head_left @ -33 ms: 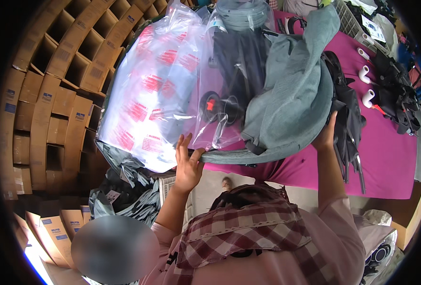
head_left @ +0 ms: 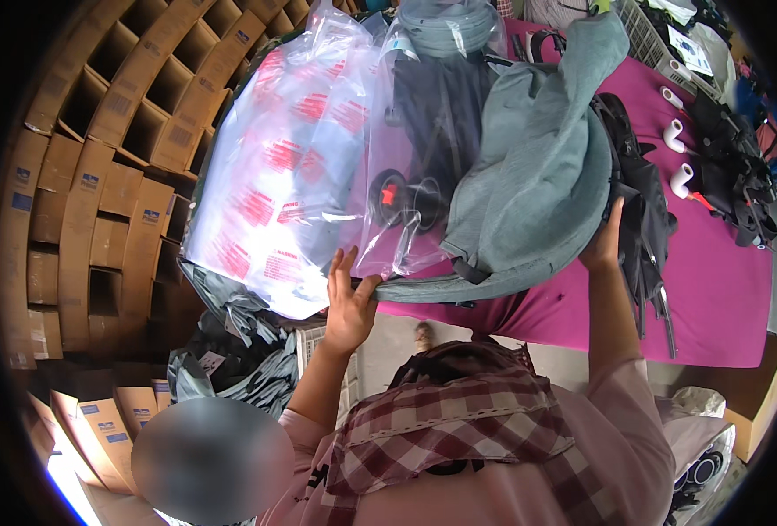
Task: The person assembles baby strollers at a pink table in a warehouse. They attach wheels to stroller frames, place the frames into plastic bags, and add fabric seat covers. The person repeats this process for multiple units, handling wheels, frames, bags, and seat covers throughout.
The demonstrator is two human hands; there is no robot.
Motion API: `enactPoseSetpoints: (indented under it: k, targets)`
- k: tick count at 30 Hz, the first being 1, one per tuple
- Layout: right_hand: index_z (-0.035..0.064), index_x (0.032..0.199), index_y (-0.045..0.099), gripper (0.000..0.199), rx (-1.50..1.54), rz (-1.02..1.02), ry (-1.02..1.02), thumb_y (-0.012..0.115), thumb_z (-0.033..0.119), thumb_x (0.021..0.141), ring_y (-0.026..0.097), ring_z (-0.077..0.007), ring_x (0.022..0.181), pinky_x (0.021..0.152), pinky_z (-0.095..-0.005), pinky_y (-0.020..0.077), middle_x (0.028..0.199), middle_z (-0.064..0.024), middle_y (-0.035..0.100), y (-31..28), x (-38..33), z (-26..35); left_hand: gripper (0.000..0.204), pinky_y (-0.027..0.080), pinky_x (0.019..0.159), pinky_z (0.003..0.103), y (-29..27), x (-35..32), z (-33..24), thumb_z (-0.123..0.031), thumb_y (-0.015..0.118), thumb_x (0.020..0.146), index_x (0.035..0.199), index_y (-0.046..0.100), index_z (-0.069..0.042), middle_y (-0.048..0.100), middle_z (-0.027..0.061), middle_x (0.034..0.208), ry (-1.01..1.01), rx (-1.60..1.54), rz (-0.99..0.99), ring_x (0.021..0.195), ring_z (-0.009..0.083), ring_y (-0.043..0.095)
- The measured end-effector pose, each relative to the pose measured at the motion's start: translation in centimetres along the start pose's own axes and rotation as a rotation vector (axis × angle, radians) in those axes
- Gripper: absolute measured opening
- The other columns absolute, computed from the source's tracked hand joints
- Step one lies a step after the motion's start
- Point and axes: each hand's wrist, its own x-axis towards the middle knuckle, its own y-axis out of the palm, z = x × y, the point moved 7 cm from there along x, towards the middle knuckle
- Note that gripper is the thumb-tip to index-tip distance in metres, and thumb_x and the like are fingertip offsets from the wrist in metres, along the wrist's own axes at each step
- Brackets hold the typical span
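Beside the near edge of the pink surface (head_left: 713,302), I had the left hand (head_left: 351,307) touching one end of the gray cloth (head_left: 529,193), its fingers raised and spread, while the right hand (head_left: 601,250) met the cloth's right side. I could not tell whether either was truly gripping: some right fingers were hidden by the cloth. I judged the step to be steadying the cloth's curved lower edge, and the next move to call for a sure hold at both ends. Beyond, the cloth partly covered a clear bag (head_left: 424,175); its dark contents showed poorly. Farther left, a red-printed plastic bag (head_left: 274,184) obscured what it held. Cardboard boxes (head_left: 80,254) ran into the black rim, cut off.
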Motion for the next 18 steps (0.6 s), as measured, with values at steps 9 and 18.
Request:
enactPoseSetpoints:
  k: [9, 18]
  targets:
    - [-0.0018, 0.145, 0.043, 0.055, -0.533, -0.316, -0.528, 0.058, 0.010, 0.093, 0.058, -0.0267, 0.120, 0.102, -0.0396, 0.0481, 0.129, -0.0153, 0.060, 7.9, -4.1, 9.4, 0.043, 0.035, 0.113, 0.058, -3.8, 5.2, -2.1, 0.009, 0.063, 0.081, 0.122, 0.060, -0.002, 0.036, 0.0315, 0.151, 0.233, -0.012, -0.313, 0.137, 0.0503, 0.040]
    - [0.0090, 0.159, 0.018, 0.084, -0.697, -0.389, -0.874, 0.060, -0.002, 0.086, 0.054, -0.0224, 0.114, 0.097, -0.0327, 0.0442, 0.134, -0.0164, 0.052, 14.7, -14.0, 1.8, 0.103, 0.032, 0.110, 0.068, 6.0, 9.6, -3.5, -0.083, 0.043, 0.087, 0.160, 0.012, -0.017, 0.028, 0.0214, 0.155, -0.583, -1.983, 0.015, 0.139, 0.0437, 0.035]
